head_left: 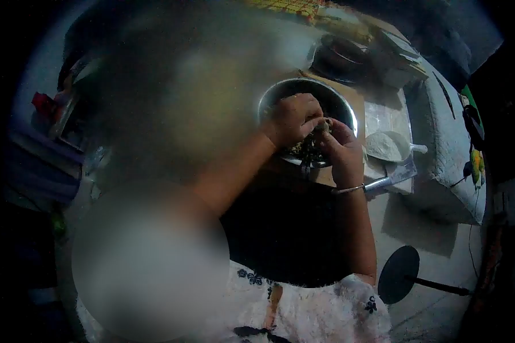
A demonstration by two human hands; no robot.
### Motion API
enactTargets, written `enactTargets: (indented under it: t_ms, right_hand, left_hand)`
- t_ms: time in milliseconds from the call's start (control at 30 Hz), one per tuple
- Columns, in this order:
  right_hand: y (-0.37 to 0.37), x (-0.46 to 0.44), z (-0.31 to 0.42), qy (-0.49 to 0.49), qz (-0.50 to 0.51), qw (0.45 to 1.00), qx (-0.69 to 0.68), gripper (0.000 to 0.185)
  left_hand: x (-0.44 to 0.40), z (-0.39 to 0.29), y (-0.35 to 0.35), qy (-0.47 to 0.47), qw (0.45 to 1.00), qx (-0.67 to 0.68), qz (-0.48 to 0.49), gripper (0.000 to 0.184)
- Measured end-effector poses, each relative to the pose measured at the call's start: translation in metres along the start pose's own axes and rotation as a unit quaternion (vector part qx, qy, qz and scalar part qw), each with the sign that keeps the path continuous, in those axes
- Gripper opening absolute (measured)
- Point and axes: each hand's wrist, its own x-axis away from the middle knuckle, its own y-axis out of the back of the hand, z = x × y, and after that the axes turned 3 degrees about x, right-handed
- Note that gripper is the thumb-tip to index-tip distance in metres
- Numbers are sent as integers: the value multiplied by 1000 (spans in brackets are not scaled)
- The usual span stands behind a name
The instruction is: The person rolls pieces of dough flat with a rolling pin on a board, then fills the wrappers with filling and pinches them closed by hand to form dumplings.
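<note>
My left hand (294,119) and my right hand (344,147) meet above a shiny metal bowl (261,103). Pinched between the fingertips of both is a small pale piece (325,126) that looks like dough; its exact shape is partly hidden by the fingers. Inside the bowl lies a dark, finely chopped mixture (306,150). The right wrist wears a thin bracelet. Close to the right of that hand sit a white bowl of white powder (385,146) and a wide-bladed knife (403,172) with a metal handle.
The metal bowl stands on a brown board (357,103). Behind it is a dark round pot (340,57). A bulky white block (443,154) rises at the right. Lower right, a dark disc (399,274) with a rod stands near the floor. Much of the left side is blurred.
</note>
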Motion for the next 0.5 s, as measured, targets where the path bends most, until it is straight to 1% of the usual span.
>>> enactTargets:
  t_ms: [67, 100, 167, 200, 267, 300, 367, 400, 467, 500]
  right_hand:
    - [-4, 2, 5, -8, -45, 998, 49, 32]
    - [-4, 2, 5, -8, -44, 998, 49, 32]
    - [-2, 2, 5, 6, -56, 995, 87, 29]
    - [-2, 2, 3, 6, -56, 995, 87, 29]
    - [1, 1, -5, 30, -61, 995, 69, 27]
    - [4, -1, -8, 30, -62, 995, 69, 27]
    - [8, -3, -12, 62, -43, 993, 85, 31]
    - [6, -3, -11, 62, -43, 993, 85, 31]
    - [0, 1, -7, 84, -85, 989, 83, 32]
    - [2, 1, -10, 83, -84, 989, 83, 32]
  left_hand:
    - [2, -8, 1, 93, 993, 66, 29, 9]
    - [3, -7, 0, 93, 993, 66, 29, 9]
    - [5, -5, -1, 133, 985, 87, 66, 14]
    - [5, -6, 0, 133, 985, 87, 66, 14]
    - [6, -9, 0, 161, 974, 140, 76, 26]
    - [6, -9, 0, 161, 974, 140, 77, 26]
    - [6, -9, 0, 152, 976, 125, 96, 38]
    - [6, -8, 0, 152, 976, 125, 96, 38]
    - [6, -5, 0, 117, 977, 82, 157, 41]
    - [6, -5, 0, 117, 977, 82, 157, 41]
